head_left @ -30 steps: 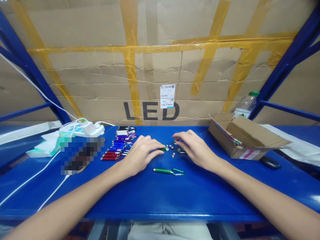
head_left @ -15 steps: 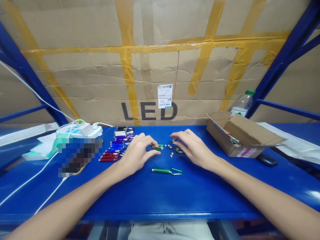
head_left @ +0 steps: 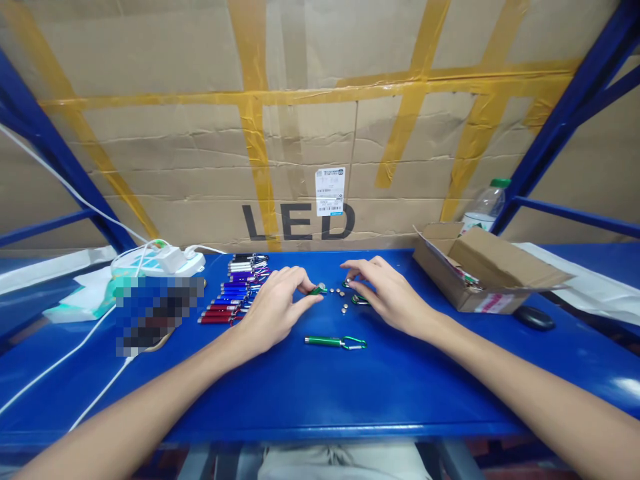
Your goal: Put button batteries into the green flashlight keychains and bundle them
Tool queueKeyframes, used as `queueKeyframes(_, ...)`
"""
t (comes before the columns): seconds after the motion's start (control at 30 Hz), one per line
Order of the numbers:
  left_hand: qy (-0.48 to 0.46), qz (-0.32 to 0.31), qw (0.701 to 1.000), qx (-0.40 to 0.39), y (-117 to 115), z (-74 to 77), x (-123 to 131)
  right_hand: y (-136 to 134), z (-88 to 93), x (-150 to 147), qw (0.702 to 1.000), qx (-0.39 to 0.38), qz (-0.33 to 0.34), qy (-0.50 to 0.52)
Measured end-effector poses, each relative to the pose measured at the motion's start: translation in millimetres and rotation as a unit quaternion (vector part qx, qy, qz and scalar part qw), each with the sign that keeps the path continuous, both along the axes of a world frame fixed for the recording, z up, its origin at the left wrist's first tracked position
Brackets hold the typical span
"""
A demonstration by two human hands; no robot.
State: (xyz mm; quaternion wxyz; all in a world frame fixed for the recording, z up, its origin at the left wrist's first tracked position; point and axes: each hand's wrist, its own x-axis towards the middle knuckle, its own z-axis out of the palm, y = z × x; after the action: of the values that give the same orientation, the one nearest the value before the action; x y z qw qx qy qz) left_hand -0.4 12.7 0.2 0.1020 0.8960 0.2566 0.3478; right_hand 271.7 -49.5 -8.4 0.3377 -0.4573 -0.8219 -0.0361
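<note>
My left hand [head_left: 277, 303] pinches a small green flashlight part [head_left: 319, 289] between thumb and fingers, its round silvery end facing right. My right hand [head_left: 387, 293] hovers over the table with thumb and forefinger apart and nothing visibly gripped. Several small silver button cells [head_left: 344, 309] lie between the hands. Beside the right thumb is a green carabiner piece [head_left: 358, 300], partly covered by the hand. Nearer to me lies a green keychain flashlight [head_left: 324, 341] with a carabiner clip at its right end.
Keychain flashlights [head_left: 220, 311] in several colours lie in a column left of my left hand. A power strip [head_left: 155, 261] with white cables and a blurred phone-like object [head_left: 160, 313] are farther left. At right stand an open cardboard box [head_left: 445, 280], a black mouse [head_left: 534, 319] and a bottle [head_left: 485, 203].
The green part in my left hand has tilted up, so its silvery end shows more. My right hand has barely moved, and the loose flashlight lies where it was.
</note>
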Motion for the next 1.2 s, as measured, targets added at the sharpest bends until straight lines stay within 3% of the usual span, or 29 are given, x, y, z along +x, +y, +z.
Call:
queueKeyframes(0.3, 0.039, -0.032, 0.999, 0.014, 3.6, -10.6, 0.8, -2.5, 0.9, -3.1, 0.999, 0.011, 0.039, -0.015)
queueKeyframes(0.73, 0.053, -0.050, 0.997, 0.010, 0.8, -12.8, 3.1, -10.3, 11.3, -8.2, 0.998, 0.040, 0.043, -0.002)
queueKeyframes(1.0, 0.061, -0.060, 0.996, -0.004, -1.0, -12.6, 3.2, -8.0, 7.1, -5.1, 0.996, 0.015, 0.083, 0.021)
queueKeyframes(1.2, 0.067, -0.069, 0.995, -0.005, 0.2, -14.9, 3.9, -11.0, 8.5, -12.1, 0.996, -0.004, 0.065, 0.059)
